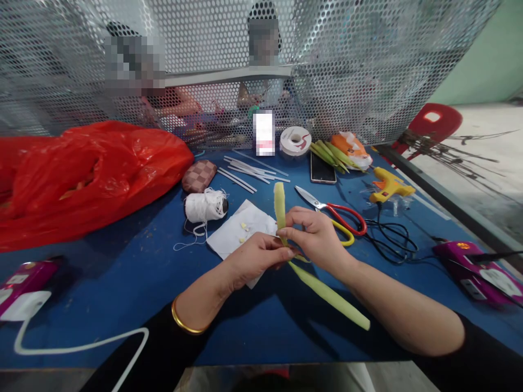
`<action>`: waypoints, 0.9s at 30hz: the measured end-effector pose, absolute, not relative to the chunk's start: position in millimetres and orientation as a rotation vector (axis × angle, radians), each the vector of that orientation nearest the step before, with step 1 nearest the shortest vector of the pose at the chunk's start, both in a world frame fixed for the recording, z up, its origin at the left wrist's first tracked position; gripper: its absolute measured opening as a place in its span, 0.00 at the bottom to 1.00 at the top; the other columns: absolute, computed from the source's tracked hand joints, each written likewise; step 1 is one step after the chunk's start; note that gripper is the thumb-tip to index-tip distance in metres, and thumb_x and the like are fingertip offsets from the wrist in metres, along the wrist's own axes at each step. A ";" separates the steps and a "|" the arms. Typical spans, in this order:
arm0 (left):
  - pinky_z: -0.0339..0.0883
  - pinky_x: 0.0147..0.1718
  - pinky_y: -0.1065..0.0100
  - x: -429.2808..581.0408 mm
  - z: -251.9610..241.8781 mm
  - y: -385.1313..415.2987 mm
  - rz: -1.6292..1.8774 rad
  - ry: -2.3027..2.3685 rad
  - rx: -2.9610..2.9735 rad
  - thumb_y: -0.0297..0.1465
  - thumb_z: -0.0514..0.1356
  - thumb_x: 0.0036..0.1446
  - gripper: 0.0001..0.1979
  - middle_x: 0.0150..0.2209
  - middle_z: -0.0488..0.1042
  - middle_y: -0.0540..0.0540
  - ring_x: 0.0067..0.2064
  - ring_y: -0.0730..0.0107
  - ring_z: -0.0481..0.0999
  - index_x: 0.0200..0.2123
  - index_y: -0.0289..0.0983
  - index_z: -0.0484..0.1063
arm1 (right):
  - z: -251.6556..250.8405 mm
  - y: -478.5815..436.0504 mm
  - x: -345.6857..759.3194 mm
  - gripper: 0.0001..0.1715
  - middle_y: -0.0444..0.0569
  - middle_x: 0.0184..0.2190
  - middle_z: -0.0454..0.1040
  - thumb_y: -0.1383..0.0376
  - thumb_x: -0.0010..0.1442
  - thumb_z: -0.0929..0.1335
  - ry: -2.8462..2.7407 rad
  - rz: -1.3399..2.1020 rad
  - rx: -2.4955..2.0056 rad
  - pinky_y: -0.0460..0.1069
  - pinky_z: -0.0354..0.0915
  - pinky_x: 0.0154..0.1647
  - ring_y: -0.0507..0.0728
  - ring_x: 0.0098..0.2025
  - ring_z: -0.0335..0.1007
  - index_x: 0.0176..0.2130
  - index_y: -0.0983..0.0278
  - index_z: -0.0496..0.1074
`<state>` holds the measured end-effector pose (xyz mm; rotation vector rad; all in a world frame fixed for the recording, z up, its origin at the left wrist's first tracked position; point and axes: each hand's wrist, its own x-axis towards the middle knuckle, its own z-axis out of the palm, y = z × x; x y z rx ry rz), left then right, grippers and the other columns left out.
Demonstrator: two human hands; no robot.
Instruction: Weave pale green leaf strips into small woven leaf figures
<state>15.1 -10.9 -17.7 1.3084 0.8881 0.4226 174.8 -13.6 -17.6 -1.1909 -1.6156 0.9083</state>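
Note:
Both my hands meet at the middle of the blue table [122, 272] around a long pale green strip [327, 294]. One end of the strip stands up past my fingers, the other trails toward me on the right. My left hand [255, 256] is closed on the strip from the left, with a gold bangle at its wrist. My right hand [316, 237] pinches the strip with thumb and forefinger just above. A white paper sheet [239, 228] with small pale bits lies under my hands.
A spool of white thread [204, 206], red-and-yellow scissors [339, 215], yellow glue gun [388, 188], phone [322, 169], tape roll [295, 140], green strips [327, 153] and white sticks [245, 171] lie beyond. A red plastic bag [81, 179] fills the left. Other people sit behind the perforated screen [368, 65].

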 end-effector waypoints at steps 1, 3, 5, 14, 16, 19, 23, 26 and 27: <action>0.41 0.22 0.68 15.4 -18.0 -11.2 0.424 0.902 1.306 0.46 0.64 0.49 0.23 0.16 0.59 0.54 0.21 0.78 0.52 0.15 0.36 0.66 | -17.8 -13.4 174.3 0.13 0.43 0.24 0.68 0.65 0.53 0.70 -1.618 0.910 -1.188 0.49 0.59 0.31 0.52 0.27 0.63 0.19 0.62 0.68; 0.42 0.21 0.69 16.0 -19.0 -11.7 0.458 0.938 1.277 0.47 0.66 0.48 0.22 0.17 0.61 0.53 0.21 0.78 0.54 0.16 0.36 0.68 | -18.1 -11.5 175.3 0.13 0.43 0.25 0.69 0.64 0.54 0.70 -1.614 0.923 -1.184 0.50 0.61 0.33 0.53 0.28 0.65 0.20 0.62 0.69; 0.43 0.21 0.70 16.5 -20.2 -11.6 0.533 0.965 1.213 0.47 0.66 0.49 0.21 0.19 0.65 0.52 0.21 0.78 0.55 0.22 0.34 0.75 | -18.2 -6.7 179.9 0.09 0.45 0.29 0.73 0.61 0.56 0.70 -1.581 0.907 -1.198 0.51 0.64 0.38 0.55 0.33 0.69 0.26 0.61 0.73; 0.60 0.29 0.71 16.1 -16.8 -5.0 0.826 1.028 0.909 0.39 0.62 0.57 0.15 0.29 0.79 0.44 0.26 0.75 0.67 0.39 0.34 0.80 | -14.4 11.2 210.6 0.18 0.49 0.35 0.77 0.50 0.61 0.67 -1.391 0.664 -1.436 0.51 0.63 0.39 0.58 0.38 0.71 0.37 0.61 0.74; 0.60 0.29 0.72 15.7 -16.5 -4.4 0.845 1.030 0.885 0.38 0.63 0.56 0.14 0.29 0.80 0.44 0.26 0.75 0.67 0.38 0.33 0.79 | -13.5 7.8 208.7 0.20 0.45 0.26 0.74 0.50 0.62 0.66 -1.670 0.783 -1.472 0.50 0.60 0.32 0.56 0.30 0.66 0.30 0.61 0.74; 0.57 0.26 0.72 15.3 -18.1 -4.3 0.880 1.044 0.917 0.37 0.67 0.50 0.14 0.28 0.78 0.46 0.26 0.76 0.68 0.38 0.33 0.79 | -12.0 0.9 200.9 0.17 0.42 0.21 0.69 0.54 0.62 0.65 -1.912 0.982 -1.388 0.48 0.55 0.27 0.53 0.25 0.61 0.27 0.61 0.73; 0.57 0.25 0.72 17.1 -22.9 -5.1 0.904 1.064 0.990 0.32 0.71 0.43 0.16 0.24 0.74 0.51 0.24 0.77 0.67 0.36 0.33 0.77 | -8.7 -5.7 191.8 0.15 0.41 0.19 0.67 0.59 0.62 0.63 -1.939 1.028 -1.385 0.47 0.55 0.26 0.52 0.23 0.61 0.26 0.61 0.69; 0.56 0.23 0.72 20.2 -26.6 -5.9 0.943 1.041 0.985 0.35 0.69 0.45 0.13 0.23 0.72 0.52 0.23 0.77 0.65 0.32 0.33 0.75 | -6.9 -7.6 189.0 0.17 0.42 0.20 0.66 0.58 0.63 0.61 -1.969 0.928 -1.420 0.48 0.55 0.27 0.53 0.24 0.61 0.25 0.60 0.64; 0.55 0.22 0.72 21.1 -27.8 -6.0 0.958 1.034 0.977 0.36 0.69 0.45 0.13 0.22 0.72 0.51 0.22 0.78 0.65 0.31 0.33 0.75 | -6.7 -8.1 188.5 0.17 0.42 0.20 0.66 0.59 0.63 0.61 -1.991 0.877 -1.424 0.48 0.55 0.27 0.53 0.25 0.61 0.25 0.60 0.64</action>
